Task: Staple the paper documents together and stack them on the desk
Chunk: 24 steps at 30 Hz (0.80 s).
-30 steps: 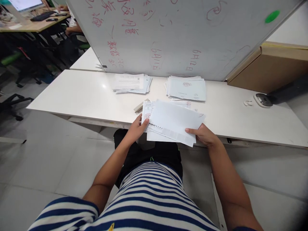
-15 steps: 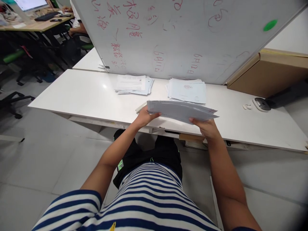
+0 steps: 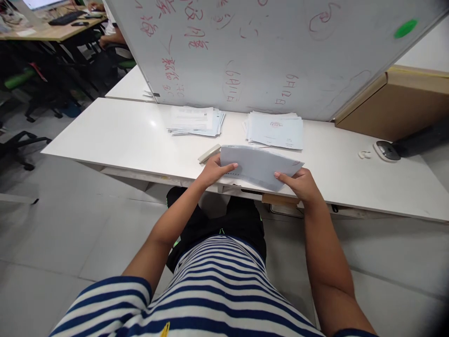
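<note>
Between my hands I hold a stack of paper sheets (image 3: 256,164), raised on edge over the front of the white desk. My left hand (image 3: 214,170) grips the left end, thumb on the near face and fingers behind. At the right end my right hand (image 3: 298,182) pinches the sheets the same way. The near face looks grey and shaded. Just behind my left hand lies a cream-coloured stapler-like object (image 3: 209,153), partly hidden. Farther back are two piles of paper, the left pile (image 3: 196,121) and the right pile (image 3: 275,130).
A whiteboard (image 3: 259,56) with red writing stands along the back of the desk (image 3: 133,135). To the right are a cardboard box (image 3: 393,105), a dark-topped device (image 3: 386,150) and a small white item (image 3: 364,154). Another person's arm (image 3: 112,38) shows at far left.
The paper stack has tilted so more of its near face shows, and its right end has come inward and lower. My right hand has shifted slightly; both hands still grip it.
</note>
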### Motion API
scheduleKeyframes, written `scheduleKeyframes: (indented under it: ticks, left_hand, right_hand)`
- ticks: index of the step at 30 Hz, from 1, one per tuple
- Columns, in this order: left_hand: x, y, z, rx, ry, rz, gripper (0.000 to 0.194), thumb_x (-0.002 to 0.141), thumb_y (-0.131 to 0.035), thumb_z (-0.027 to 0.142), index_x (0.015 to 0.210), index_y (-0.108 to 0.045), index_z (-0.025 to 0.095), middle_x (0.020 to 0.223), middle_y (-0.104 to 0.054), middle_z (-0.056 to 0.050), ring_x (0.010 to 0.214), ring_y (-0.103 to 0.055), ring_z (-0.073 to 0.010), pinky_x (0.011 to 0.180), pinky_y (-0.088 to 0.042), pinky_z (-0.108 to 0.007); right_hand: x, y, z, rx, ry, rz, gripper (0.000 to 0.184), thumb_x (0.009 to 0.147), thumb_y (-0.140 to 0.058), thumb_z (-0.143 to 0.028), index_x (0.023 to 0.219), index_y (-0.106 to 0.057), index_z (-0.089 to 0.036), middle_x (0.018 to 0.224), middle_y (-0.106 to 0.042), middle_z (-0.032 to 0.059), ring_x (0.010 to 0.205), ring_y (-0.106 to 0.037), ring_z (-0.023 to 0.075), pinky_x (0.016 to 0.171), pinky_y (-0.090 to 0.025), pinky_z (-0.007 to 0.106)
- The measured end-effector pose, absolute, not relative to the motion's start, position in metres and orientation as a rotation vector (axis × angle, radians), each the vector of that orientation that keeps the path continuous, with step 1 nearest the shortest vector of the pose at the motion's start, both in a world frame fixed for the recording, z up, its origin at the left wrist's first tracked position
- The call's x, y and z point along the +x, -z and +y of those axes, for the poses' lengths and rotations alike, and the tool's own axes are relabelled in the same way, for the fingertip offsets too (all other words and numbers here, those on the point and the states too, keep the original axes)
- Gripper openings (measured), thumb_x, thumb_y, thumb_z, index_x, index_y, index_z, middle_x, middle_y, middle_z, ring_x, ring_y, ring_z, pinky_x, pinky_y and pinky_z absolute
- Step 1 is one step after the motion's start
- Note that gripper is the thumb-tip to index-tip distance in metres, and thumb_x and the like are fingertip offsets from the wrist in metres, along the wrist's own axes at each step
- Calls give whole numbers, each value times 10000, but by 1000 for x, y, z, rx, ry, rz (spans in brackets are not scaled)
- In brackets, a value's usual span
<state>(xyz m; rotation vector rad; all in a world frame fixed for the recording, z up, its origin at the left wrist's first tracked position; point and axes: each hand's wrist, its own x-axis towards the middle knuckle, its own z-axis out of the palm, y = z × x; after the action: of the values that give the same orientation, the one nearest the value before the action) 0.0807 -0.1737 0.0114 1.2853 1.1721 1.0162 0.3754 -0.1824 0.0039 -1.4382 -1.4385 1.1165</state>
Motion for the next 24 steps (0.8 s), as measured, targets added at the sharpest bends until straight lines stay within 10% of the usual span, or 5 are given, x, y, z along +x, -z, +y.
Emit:
scheduleKeyframes:
  ticks: [24]
  left_hand:
    - [70, 20, -173, 1752, -941, 1273, 371, 891, -587, 525, 1015, -740, 211, 1090, -749, -43, 1066, -671, -252, 922, -532, -362]
  right_hand:
    - [332, 27, -205, -1539, -918, -1377, 370, 777, -699, -520, 897, -726, -171, 832, -720, 82, 862, -669, 268, 796, -551, 385]
